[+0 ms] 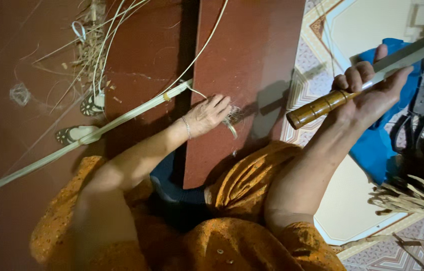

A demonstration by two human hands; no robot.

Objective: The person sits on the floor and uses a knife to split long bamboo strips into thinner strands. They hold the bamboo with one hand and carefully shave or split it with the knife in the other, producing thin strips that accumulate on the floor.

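Clearly, the right hand [372, 95] is wrapped around a smooth bamboo-handled knife [367, 83] at two o'clock, over open floor; the left hand [211, 114] pinches a pale fibrous strip [121, 118] on the red-brown board [244, 55].

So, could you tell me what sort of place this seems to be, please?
Probably a home floor used for hand weaving or basketry: split cane strips and fibre scraps lie on red boards, dried strips sit on a patterned tile floor, and the right hand holds a knife.
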